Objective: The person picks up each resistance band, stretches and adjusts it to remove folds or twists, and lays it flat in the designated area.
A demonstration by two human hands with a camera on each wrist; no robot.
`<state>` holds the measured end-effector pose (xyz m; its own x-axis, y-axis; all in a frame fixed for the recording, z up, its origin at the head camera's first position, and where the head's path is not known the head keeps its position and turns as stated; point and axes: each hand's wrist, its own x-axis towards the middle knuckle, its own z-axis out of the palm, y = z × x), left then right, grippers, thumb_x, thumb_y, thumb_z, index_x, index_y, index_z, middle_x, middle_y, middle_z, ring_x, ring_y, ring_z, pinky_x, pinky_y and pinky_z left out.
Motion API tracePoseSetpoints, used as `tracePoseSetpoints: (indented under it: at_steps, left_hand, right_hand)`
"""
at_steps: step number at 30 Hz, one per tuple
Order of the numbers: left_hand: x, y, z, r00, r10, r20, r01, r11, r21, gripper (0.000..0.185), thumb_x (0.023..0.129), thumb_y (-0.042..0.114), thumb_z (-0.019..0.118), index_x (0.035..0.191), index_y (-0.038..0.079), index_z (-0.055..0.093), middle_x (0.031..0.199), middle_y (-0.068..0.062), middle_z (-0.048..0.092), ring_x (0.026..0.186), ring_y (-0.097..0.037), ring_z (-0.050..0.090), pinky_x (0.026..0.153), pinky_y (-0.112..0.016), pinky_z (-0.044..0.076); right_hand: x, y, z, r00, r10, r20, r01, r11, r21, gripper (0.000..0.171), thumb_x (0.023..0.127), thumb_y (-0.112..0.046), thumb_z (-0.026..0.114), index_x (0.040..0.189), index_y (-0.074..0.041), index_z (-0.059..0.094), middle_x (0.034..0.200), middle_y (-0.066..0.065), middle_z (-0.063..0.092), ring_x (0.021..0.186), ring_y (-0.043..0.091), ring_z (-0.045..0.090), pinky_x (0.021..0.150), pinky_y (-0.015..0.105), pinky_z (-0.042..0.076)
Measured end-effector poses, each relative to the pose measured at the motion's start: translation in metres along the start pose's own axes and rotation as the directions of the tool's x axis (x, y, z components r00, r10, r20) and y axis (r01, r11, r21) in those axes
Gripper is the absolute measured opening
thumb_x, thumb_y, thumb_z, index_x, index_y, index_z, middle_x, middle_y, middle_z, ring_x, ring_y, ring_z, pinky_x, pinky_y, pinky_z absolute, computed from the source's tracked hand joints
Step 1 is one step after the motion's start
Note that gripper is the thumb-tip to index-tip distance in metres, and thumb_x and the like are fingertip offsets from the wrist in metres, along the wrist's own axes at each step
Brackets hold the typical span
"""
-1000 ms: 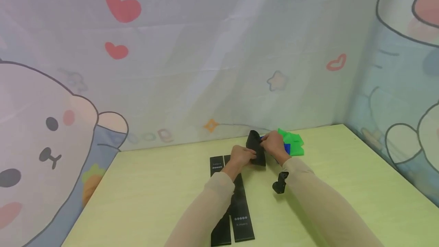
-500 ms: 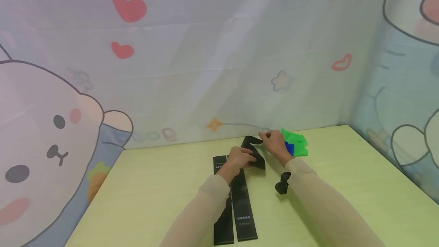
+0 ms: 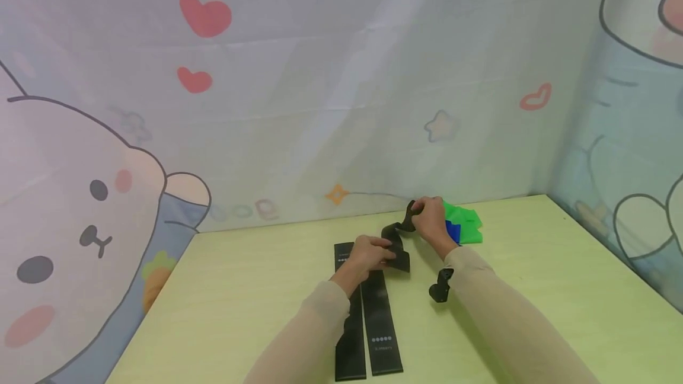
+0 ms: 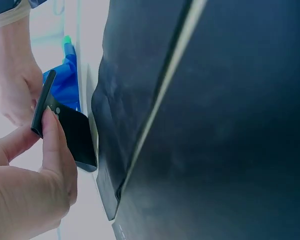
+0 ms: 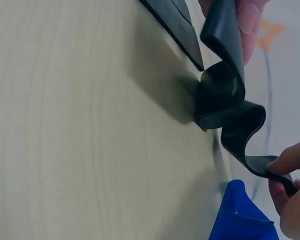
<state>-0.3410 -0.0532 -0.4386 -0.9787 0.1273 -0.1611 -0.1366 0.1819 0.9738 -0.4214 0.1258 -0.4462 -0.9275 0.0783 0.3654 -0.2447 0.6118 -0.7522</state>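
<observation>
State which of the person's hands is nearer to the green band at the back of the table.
Right. The right hand is just beside the green band, pinching a black band; the left hand is farther off, holding its other end.

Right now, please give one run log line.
left hand: pinches crumpled black rubber band | right hand: pinches its other end | two flat black bands: on table

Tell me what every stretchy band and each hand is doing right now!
Folded black band: lifted and wavy, held at both ends.
Left hand: pinches the band's near end.
Right hand: pinches the band's far end.
Two flat black bands: lying straight, side by side on the table.
Green band: crumpled on the table behind the right hand.
Blue band: crumpled beside the green one.
</observation>
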Motion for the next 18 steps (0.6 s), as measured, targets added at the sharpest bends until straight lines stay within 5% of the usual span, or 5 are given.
tracePoseSetpoints:
  at_steps: [9, 14, 18]
  left_hand:
    - [-0.001, -0.005, -0.011, 0.996, 0.0, 0.089, 0.004, 0.999, -0.04, 0.044, 0.086, -0.004, 0.073, 0.129, -0.006, 0.062, 0.13, -0.024, 0.06, 0.096, -0.028, 0.071, 0.083, -0.035, 0.06]
    - [-0.004, -0.005, -0.012, 0.994, -0.021, 0.104, 0.025, 0.999, -0.035, 0.045, 0.086, -0.004, 0.073, 0.13, -0.004, 0.063, 0.131, -0.022, 0.06, 0.098, -0.027, 0.071, 0.085, -0.035, 0.06]
    - [-0.005, -0.006, -0.011, 0.991, -0.035, 0.126, 0.038, 0.999, -0.019, 0.045, 0.087, -0.003, 0.072, 0.131, 0.0, 0.064, 0.122, -0.021, 0.064, 0.086, -0.021, 0.07, 0.082, -0.038, 0.061]
  right_hand:
    - [-0.002, 0.001, 0.0, 0.997, -0.044, -0.066, 0.046, 0.999, 0.024, 0.016, 0.085, 0.011, 0.058, 0.083, 0.004, 0.073, 0.091, 0.019, 0.071, 0.078, 0.032, 0.063, 0.065, 0.039, 0.052]
    - [-0.001, -0.006, -0.001, 0.982, -0.168, -0.087, 0.168, 0.986, -0.013, 0.02, 0.092, 0.007, 0.058, 0.096, 0.003, 0.078, 0.099, 0.02, 0.073, 0.089, 0.034, 0.068, 0.071, 0.045, 0.057]
    - [0.0, -0.008, 0.0, 0.956, -0.274, -0.104, 0.272, 0.962, -0.037, 0.02, 0.093, 0.008, 0.059, 0.103, 0.004, 0.076, 0.102, 0.022, 0.072, 0.083, 0.034, 0.07, 0.063, 0.042, 0.056]
